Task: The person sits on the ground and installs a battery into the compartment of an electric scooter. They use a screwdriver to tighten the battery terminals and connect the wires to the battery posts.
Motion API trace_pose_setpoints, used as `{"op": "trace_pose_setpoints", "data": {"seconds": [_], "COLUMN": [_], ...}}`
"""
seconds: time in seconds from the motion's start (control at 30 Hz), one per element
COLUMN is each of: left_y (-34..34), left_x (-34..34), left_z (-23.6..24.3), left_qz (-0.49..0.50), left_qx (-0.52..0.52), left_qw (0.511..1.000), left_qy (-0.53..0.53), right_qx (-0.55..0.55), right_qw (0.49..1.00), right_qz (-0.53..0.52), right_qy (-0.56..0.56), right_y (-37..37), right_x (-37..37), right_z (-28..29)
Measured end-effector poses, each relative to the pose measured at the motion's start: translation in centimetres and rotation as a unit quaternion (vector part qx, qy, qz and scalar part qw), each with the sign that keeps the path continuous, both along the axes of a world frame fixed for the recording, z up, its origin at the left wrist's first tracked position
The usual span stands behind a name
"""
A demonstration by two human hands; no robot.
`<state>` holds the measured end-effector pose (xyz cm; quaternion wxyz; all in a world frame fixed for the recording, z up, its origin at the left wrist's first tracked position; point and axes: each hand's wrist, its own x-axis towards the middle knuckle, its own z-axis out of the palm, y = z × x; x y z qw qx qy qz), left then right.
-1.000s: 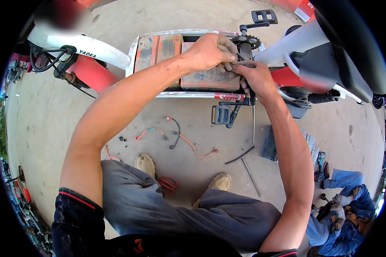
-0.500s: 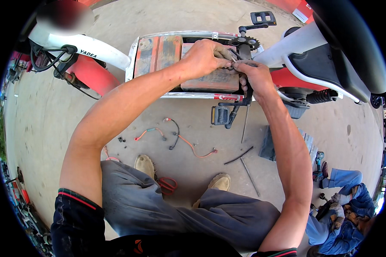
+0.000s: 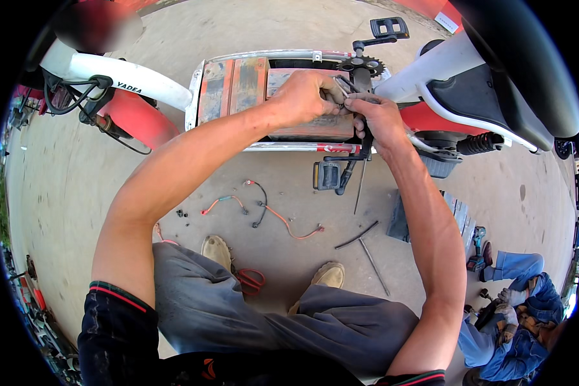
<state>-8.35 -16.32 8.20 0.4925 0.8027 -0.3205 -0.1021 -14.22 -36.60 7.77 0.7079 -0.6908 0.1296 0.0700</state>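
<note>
Above the open frame bay of a white and red electric bike, my left hand (image 3: 307,98) and my right hand (image 3: 377,117) meet, fingers pinched together. A thin cable (image 3: 342,85) with dark and pale parts runs between the fingertips; its end is hidden by the fingers. Below my hands several block-shaped batteries (image 3: 235,90), grey and worn with orange-brown bands, fill the bay. Just right of the fingertips is the crank with its black chainring (image 3: 361,66).
Loose wires (image 3: 283,219), red-handled scissors (image 3: 249,281) and a T-handled tool (image 3: 374,265) lie on the concrete. Near pedal (image 3: 327,175) juts toward me. A grey block (image 3: 402,219) stands at right, beside a cordless power tool (image 3: 477,249). A gloved person (image 3: 514,315) sits lower right.
The bike and my hands sit slightly further left in view. My left hand has dropped a little, and both hands remain pinched together at the cable.
</note>
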Motion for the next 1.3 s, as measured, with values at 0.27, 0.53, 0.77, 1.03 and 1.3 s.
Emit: {"op": "trace_pose_setpoints", "data": {"seconds": [0.27,0.53,0.77,1.03,1.3], "left_y": [0.2,-0.2,-0.6,-2.1,-2.0], "left_x": [0.4,0.8,1.8,1.7,1.8], "left_z": [-0.5,-0.8,0.8,0.4,-1.5], "left_qz": [0.011,0.033,0.048,0.073,0.033], "left_qx": [0.067,-0.044,-0.065,-0.029,-0.028], "left_qw": [0.998,0.976,0.909,0.956,0.974], "left_qy": [-0.021,0.211,0.409,0.281,0.221], "right_qx": [-0.005,0.008,-0.002,-0.071,0.026], "right_qw": [1.0,1.0,1.0,0.988,0.907], "right_qz": [0.024,0.025,0.013,-0.005,-0.148], "right_qy": [-0.005,-0.003,-0.001,-0.138,-0.395], "right_y": [0.0,0.2,0.0,0.1,3.7], "right_x": [0.3,0.2,0.5,0.6,-2.7], "right_z": [-0.5,0.1,0.1,6.8,14.0]}}
